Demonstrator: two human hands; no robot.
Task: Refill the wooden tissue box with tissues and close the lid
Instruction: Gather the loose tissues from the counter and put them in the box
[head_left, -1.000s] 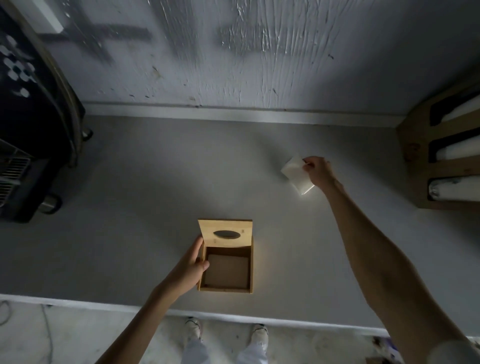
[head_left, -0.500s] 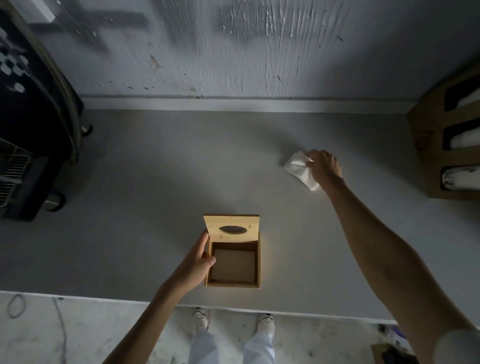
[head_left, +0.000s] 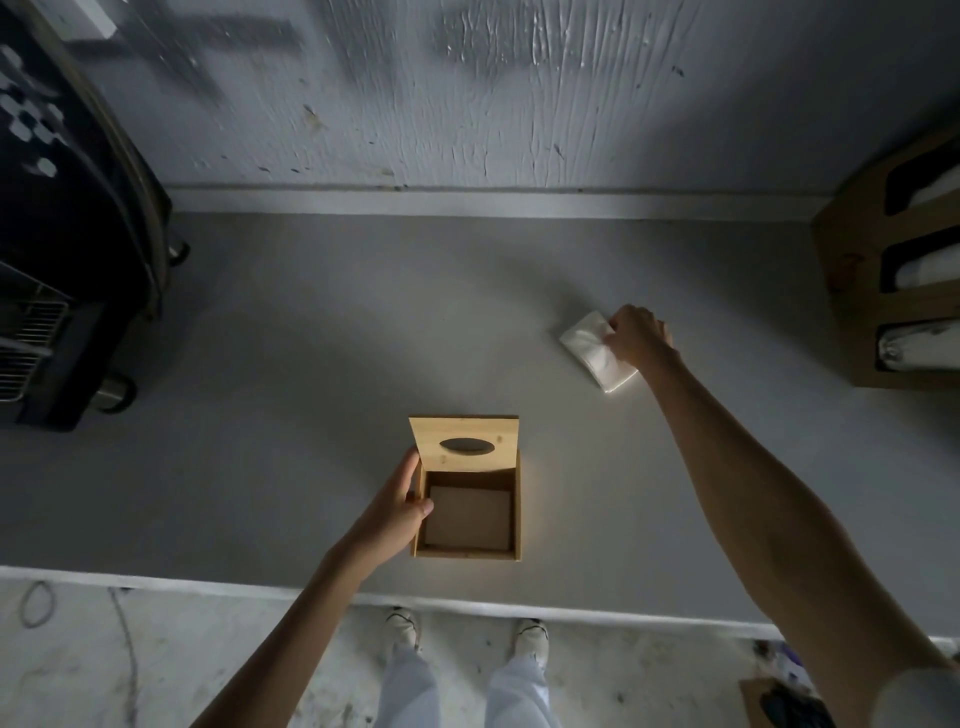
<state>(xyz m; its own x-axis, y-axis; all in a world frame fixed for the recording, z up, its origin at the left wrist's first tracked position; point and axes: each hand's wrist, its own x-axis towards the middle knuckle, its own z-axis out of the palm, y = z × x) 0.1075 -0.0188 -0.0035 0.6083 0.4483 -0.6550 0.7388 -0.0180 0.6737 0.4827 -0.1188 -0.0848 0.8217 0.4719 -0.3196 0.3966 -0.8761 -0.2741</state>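
A small wooden tissue box (head_left: 517, 512) stands on the grey counter (head_left: 291, 395) near its front edge. Its lid (head_left: 465, 442), with a dark oval slot, is tipped up at the back, and the inside shows only a bare brown bottom. My left hand (head_left: 397, 512) grips the box's left wall, thumb over the rim. Far to the right, my right hand (head_left: 638, 335) is closed on a white stack of tissues (head_left: 592, 351) that lies on the counter.
A wooden dispenser (head_left: 852, 291) with white rolls in its slots stands at the right edge. A black appliance with a wire rack (head_left: 67, 218) fills the left. A rough white wall runs behind. My feet show below the counter's front edge.
My right hand has closed further over the tissue stack, which now lies flatter on the counter. The left hand keeps its hold on the box, and the view has shifted a little.
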